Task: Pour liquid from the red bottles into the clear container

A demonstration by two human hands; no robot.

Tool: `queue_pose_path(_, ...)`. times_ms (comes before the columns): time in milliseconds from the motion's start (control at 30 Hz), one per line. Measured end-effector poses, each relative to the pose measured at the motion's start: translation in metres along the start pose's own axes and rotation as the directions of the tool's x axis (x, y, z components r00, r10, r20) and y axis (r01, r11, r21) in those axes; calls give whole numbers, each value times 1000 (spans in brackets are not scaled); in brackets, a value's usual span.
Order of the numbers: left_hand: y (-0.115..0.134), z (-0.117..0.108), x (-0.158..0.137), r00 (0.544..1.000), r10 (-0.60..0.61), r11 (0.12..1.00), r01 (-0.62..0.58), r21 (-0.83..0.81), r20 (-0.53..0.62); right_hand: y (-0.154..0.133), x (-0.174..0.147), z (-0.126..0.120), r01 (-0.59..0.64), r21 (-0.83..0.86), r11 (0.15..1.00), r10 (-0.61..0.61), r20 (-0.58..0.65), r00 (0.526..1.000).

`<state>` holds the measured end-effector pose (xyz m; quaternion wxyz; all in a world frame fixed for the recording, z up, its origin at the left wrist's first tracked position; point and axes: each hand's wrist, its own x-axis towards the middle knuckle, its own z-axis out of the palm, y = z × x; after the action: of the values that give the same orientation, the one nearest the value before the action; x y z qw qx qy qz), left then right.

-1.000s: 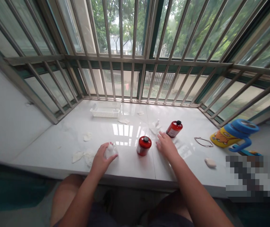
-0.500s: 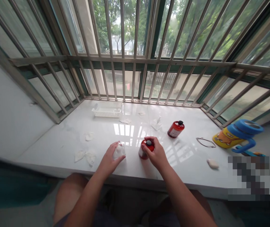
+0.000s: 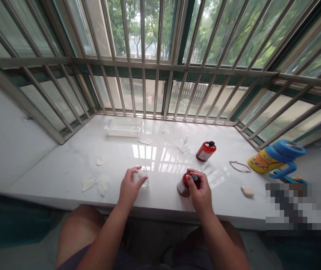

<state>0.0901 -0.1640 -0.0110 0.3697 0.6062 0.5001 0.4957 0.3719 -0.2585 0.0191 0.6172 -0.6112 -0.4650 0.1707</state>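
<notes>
Near the front edge of the white sill (image 3: 64,176), the left hand (image 3: 129,187) curls around a small clear cup (image 3: 142,177). To its right, the right hand (image 3: 199,189) grips a red bottle (image 3: 183,186) by its black cap, tilted. A second red bottle (image 3: 205,151) lies further back.

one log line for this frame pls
left hand: holds small clear cup on sill | right hand: grips red bottle by cap | second red bottle: lying behind
</notes>
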Motion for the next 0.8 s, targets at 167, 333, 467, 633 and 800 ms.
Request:
queue_pose_path(167, 3, -2, 2, 999, -28, 999, 27, 16, 37, 1, 1, 22, -11, 127, 992, 12, -8, 1000)
queue_pose_path(333, 3, -2, 4, 999, 9, 999, -10, 31, 33, -3, 5, 29, 69, 72, 995, -77, 113, 991)
queue_pose_path(467, 1, 1, 2, 999, -37, 999, 37, 3, 15, 4, 5, 33, 144, 67, 987, -152, 122, 981)
queue_pose_path(633, 3, 2, 0, 999, -55, 995, 54, -80, -1, 11, 3, 34, 59, 203, 977, -77, 81, 994)
queue_pose_path(800, 5, -1, 0, 998, -59, 998, 59, 8, 22, 2, 6, 29, 100, 105, 989, -116, 161, 980)
